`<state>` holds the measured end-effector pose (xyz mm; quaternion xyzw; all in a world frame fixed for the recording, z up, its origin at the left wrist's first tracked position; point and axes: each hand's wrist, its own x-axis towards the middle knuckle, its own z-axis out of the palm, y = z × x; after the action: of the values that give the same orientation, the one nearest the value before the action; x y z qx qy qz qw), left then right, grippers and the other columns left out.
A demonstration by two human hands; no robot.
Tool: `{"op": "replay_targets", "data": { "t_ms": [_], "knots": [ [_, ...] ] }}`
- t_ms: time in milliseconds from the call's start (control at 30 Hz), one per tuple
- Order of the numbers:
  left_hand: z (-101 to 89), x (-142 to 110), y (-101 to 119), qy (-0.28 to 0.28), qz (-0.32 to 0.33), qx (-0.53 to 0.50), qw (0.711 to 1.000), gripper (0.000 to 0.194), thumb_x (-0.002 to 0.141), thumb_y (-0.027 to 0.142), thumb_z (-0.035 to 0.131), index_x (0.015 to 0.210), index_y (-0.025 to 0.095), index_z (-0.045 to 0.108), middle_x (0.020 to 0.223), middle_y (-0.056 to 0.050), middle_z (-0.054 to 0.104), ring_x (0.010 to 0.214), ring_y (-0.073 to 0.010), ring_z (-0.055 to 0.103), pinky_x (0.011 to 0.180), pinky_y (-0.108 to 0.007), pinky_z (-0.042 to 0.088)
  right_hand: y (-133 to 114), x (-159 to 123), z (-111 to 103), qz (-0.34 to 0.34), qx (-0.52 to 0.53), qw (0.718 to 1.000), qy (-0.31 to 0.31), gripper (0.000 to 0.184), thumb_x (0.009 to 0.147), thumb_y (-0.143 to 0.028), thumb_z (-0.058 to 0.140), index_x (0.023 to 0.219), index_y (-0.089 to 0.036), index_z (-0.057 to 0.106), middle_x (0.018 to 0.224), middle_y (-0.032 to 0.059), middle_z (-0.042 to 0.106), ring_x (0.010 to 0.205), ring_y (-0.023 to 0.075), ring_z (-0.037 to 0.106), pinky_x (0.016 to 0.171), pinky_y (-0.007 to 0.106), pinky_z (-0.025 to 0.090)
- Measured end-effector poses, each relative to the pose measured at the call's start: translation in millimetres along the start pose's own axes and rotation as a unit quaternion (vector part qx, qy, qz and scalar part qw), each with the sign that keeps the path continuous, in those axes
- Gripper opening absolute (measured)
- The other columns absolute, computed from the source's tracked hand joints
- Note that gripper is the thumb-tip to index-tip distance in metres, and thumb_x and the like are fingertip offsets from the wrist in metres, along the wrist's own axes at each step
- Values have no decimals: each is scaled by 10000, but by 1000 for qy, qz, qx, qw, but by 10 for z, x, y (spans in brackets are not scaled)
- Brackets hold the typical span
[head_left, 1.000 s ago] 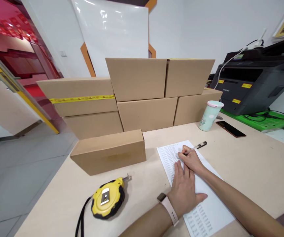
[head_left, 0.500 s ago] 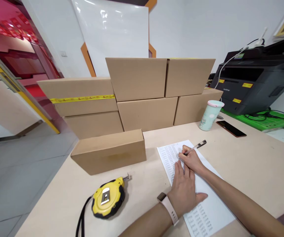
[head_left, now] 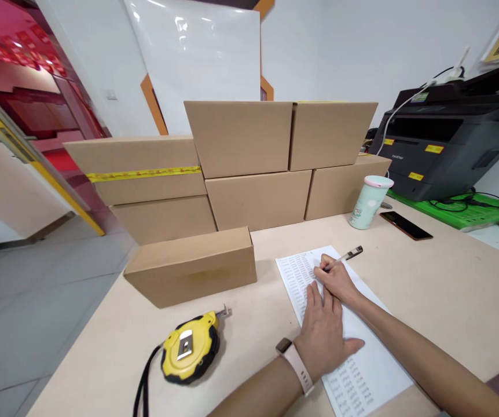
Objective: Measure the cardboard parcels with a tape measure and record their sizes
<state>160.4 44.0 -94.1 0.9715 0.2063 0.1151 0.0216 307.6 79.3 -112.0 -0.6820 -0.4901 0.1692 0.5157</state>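
Observation:
A printed sheet (head_left: 362, 376) full of small rows of text lies on the pale table (head_left: 440, 289). My left hand (head_left: 324, 336) rests flat on the sheet, fingers stretched out, a watch on the wrist. My right hand (head_left: 338, 280) is closed round a pen (head_left: 347, 255), its tip on the upper part of the sheet. A yellow tape measure (head_left: 189, 347) with a black strap lies on the table left of my left hand. A long low cardboard box (head_left: 191, 267) sits just beyond the tape measure.
Stacked cardboard boxes (head_left: 249, 156) form a wall at the back; one carries a yellow tape strip (head_left: 145, 172). A pale green cup (head_left: 369, 202) and a black phone (head_left: 406, 226) lie at the right, a black printer (head_left: 449, 150) behind them. The table's left edge drops to grey floor.

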Motion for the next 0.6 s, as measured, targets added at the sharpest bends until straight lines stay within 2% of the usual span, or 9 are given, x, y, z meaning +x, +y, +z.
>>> {"op": "replay_targets", "data": {
  "t_ms": [600],
  "knots": [
    [-36, -3, 4, -8, -3, -7, 1000, 886, 852, 661, 331, 1399, -37, 324, 1440, -279, 367, 1364, -429, 231, 1132, -528, 194, 1, -6, -7, 1, 5, 1000, 8, 229, 673, -183, 530, 573, -234, 330, 514, -83, 315, 501, 106, 303, 483, 244, 241]
  ]
}}
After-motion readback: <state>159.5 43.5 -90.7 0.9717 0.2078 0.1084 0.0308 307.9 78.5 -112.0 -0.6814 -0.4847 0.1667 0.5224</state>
